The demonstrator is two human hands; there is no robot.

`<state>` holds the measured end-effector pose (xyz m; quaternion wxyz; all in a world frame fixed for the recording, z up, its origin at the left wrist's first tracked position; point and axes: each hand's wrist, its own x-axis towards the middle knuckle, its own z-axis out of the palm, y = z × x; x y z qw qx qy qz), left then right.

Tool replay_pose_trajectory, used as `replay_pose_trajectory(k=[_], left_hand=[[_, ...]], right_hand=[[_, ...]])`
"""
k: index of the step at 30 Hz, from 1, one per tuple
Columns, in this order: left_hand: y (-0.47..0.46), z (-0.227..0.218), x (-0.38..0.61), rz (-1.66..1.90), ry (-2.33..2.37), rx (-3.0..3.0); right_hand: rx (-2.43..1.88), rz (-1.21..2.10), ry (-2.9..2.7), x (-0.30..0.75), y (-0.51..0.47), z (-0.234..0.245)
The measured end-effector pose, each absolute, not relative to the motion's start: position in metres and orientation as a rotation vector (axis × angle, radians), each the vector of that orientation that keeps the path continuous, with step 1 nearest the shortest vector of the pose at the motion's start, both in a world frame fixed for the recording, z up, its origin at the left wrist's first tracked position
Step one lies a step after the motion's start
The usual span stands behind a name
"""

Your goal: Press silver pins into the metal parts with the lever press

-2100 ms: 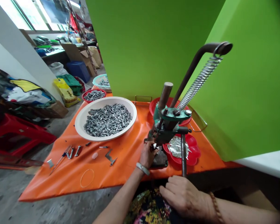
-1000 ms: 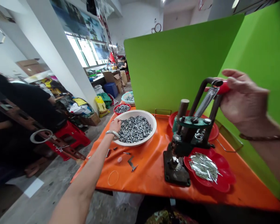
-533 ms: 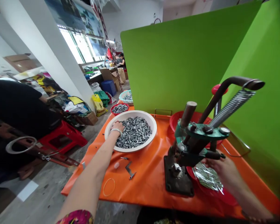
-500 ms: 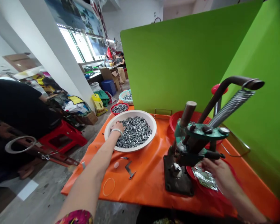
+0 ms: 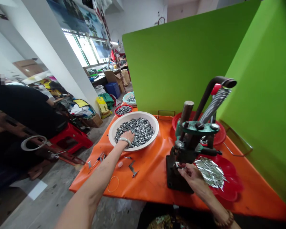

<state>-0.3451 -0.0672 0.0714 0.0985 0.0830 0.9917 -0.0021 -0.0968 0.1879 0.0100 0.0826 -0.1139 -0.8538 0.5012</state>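
Observation:
My left hand [image 5: 127, 137], with a bangle at its wrist, reaches into a white basin [image 5: 112, 140] full of small grey metal sleeves [image 5: 143, 128]. Its fingers are stretched onto the pieces; the fingertips are partly lost among them. My right hand [image 5: 192, 174] is at the foot of a green and black hand press [image 5: 192, 133], thumb and fingers pinched close to the die. What they pinch is too small to make out. Just right of that hand, a red tray [image 5: 237, 187] holds many thin shiny metal pieces [image 5: 211, 171].
On the orange tabletop [image 5: 152, 178] lie a bent metal bracket [image 5: 132, 168], a rubber band [image 5: 113, 184] and several small tools [image 5: 100, 158]. A red basin [image 5: 221, 133] sits behind the press. Green panels [image 5: 181, 63] border the table. A person in black [image 5: 26, 108] sits at left.
My right hand has moved left from beside the press's side rod to its die. The press's lever appears further left and more upright. My left hand has shifted right within the basin.

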Motion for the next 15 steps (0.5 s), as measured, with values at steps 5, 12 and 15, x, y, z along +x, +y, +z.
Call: replay_pose_trajectory(k=[5, 12, 15], left_hand=[[-0.059, 0.078, -0.334, 0.039, 2.917, 0.329], [-0.060, 0.086, -0.319, 0.115, 3.004, 0.528], [-0.060, 0.091, -0.314, 0.149, 3.074, 0.576]], right_hand=[[-0.435, 1.452, -2.511, -0.107, 0.183, 0.008], [-0.389, 1.730, -2.476, -0.112, 0.198, 0.034], [-0.481, 1.548, -2.327, -0.121, 0.232, 0.059]])
